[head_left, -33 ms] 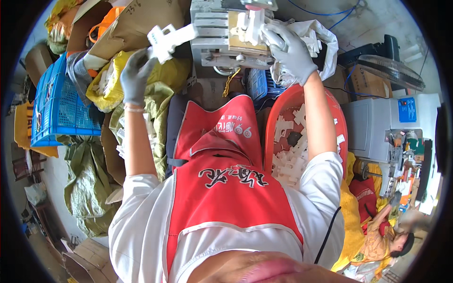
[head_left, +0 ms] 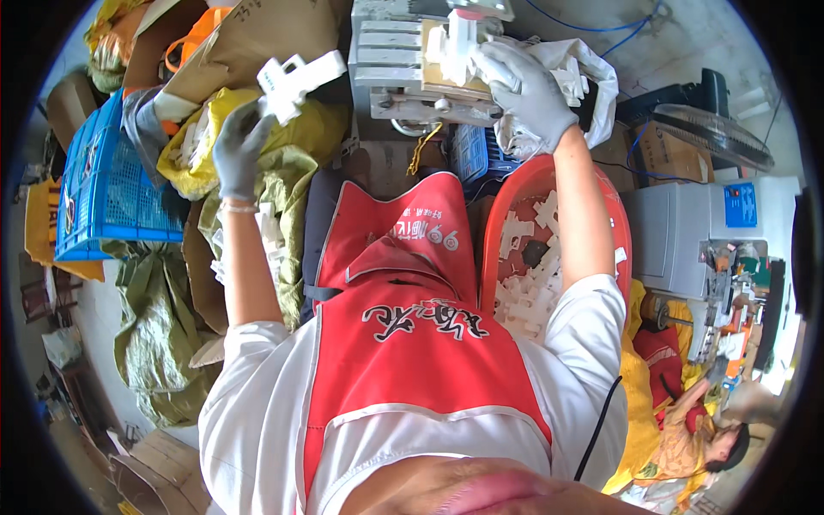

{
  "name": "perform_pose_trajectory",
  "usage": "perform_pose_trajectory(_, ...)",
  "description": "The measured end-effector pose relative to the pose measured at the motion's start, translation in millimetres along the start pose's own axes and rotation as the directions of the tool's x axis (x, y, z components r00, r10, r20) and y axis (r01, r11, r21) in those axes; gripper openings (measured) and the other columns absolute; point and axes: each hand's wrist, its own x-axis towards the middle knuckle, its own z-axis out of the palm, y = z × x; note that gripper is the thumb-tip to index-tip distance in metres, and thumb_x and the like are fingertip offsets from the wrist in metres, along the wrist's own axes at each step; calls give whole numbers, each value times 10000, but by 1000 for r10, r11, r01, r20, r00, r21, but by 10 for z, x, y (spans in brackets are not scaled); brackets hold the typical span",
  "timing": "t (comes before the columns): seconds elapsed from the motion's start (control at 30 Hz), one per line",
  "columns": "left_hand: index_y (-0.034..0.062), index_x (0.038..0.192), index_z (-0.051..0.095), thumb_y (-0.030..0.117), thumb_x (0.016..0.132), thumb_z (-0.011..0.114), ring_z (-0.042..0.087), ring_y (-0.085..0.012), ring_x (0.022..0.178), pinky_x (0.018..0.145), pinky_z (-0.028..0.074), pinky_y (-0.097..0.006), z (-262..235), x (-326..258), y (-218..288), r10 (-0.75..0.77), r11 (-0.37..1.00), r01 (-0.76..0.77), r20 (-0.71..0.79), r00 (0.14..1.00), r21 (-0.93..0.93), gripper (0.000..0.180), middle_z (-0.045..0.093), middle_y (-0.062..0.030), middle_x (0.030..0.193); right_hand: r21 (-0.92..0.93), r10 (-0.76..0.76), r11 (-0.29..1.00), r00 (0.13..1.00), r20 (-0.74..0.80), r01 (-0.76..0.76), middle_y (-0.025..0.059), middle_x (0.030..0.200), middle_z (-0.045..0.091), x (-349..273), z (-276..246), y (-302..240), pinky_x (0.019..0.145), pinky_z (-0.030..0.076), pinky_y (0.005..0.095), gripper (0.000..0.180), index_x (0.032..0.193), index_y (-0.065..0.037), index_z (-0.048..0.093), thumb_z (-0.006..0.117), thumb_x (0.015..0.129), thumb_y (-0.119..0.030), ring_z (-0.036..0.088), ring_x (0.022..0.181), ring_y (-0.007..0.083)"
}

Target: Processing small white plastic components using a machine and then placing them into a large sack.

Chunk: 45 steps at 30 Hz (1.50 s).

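The left hand in a grey glove pinches the lower end of a white, cross-shaped plastic piece between thumb and nearly closed fingers, holding it up beside the grey, slotted metal machine bed. The right hand in a grey glove reaches, fingers partly bent, to a second white, block-like piece over the tan, flat board on the bed; whether its fingers grip that piece cannot be told. A red, oval tub of loose white plastic pieces stands below the right forearm.
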Motion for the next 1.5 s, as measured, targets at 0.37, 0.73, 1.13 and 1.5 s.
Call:
perform_pose_trajectory(0.37,21,1062,616,260,787,680,601,-101,857,739,473,-231,-1770,-1858,-1091,-321,871,438,-416,851,224,370,656,-64,946,-160,-98,982,995,22,100,175,1145,550,-111,397,-1129,940,381,404,374,1161,-10,547,571,792,-63,499,1096,320)
perform_pose_trajectory(0.73,72,1071,619,372,808,605,606,-251,990,856,457,-325,-2688,-3237,-2529,-541,385,859,-672,506,337,399,640,-124,1043,434,-138,875,750,647,-213,135,1109,559,-75,2972,-1427,744,494,323,273,1081,-45,562,561,823,-135,602,857,254)
perform_pose_trajectory(1.13,58,945,666,173,789,662,526,-74,548,477,427,-230,-2607,-3342,-2974,-718,496,821,-665,206,-282,193,639,-23,765,126,100,958,711,696,-258,171,1182,518,345,4333,-1445,879,431,374,390,1143,-65,533,544,821,-286,515,1076,313)
perform_pose_trajectory(1.5,64,1008,646,201,857,613,519,-69,613,567,441,-224,-2951,-3634,-2159,-598,611,754,-765,238,-243,207,620,6,772,-300,324,940,708,627,-164,59,1178,523,532,4637,-1585,806,455,437,367,1130,-246,544,502,817,-433,557,1027,290)
